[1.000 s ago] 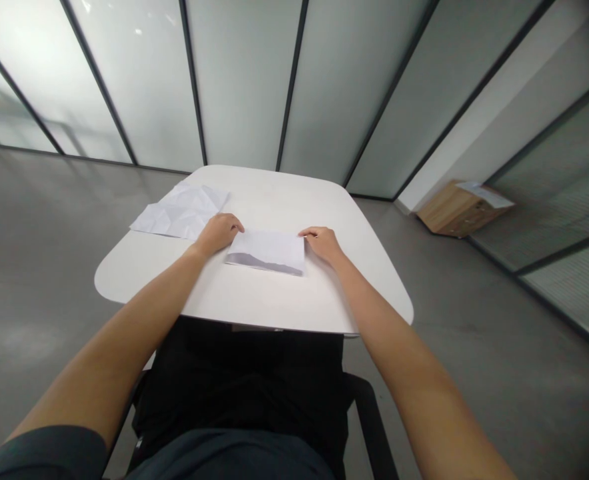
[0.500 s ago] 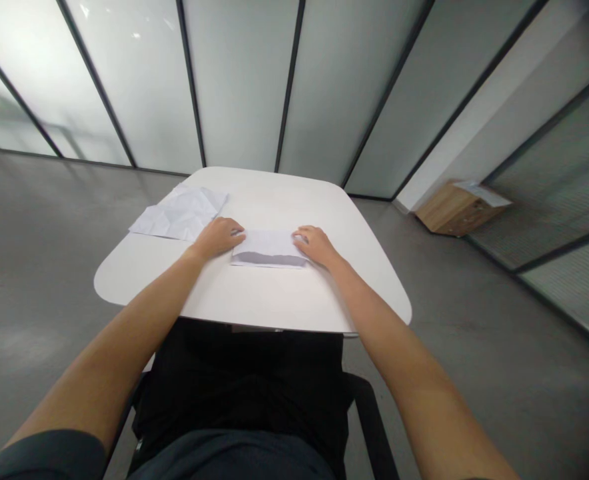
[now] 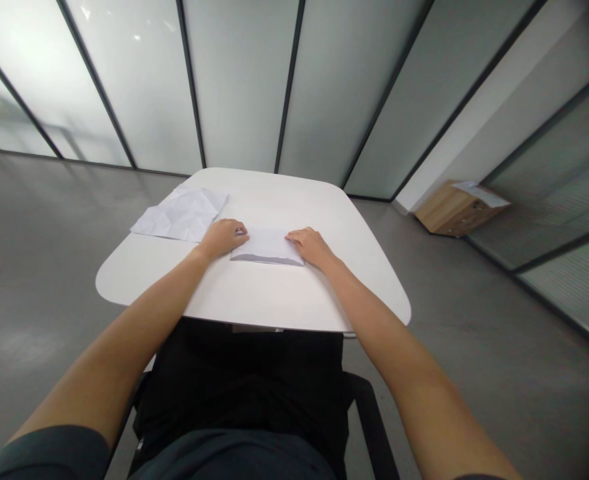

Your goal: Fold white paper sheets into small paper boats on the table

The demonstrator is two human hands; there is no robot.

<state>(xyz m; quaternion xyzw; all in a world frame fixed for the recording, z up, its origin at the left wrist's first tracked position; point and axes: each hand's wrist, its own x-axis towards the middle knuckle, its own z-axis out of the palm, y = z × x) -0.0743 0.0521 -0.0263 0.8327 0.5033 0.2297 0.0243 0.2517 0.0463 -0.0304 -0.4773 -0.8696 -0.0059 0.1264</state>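
A folded white sheet of paper (image 3: 267,248) lies near the middle of the white table (image 3: 274,297), a grey shadow strip along its near edge. My left hand (image 3: 224,238) is at its left end, fingers curled and thumb against the paper. At the right end my right hand (image 3: 309,244) grips the paper, its fingers together on the top surface; its thumb is partly hidden. To the left of my left hand rests a creased white sheet of paper (image 3: 182,215), apart from the folded one.
The table has rounded corners, and its near edge runs just above my lap. Black chair armrests (image 3: 369,413) flank me. A wooden box (image 3: 457,208) stands on the floor to the right, by the frosted glass wall (image 3: 244,87).
The raised fold of the paper has come down flatter, so the shadow strip is thinner. My right hand has slid slightly left onto the paper; my left hand has shifted slightly right.
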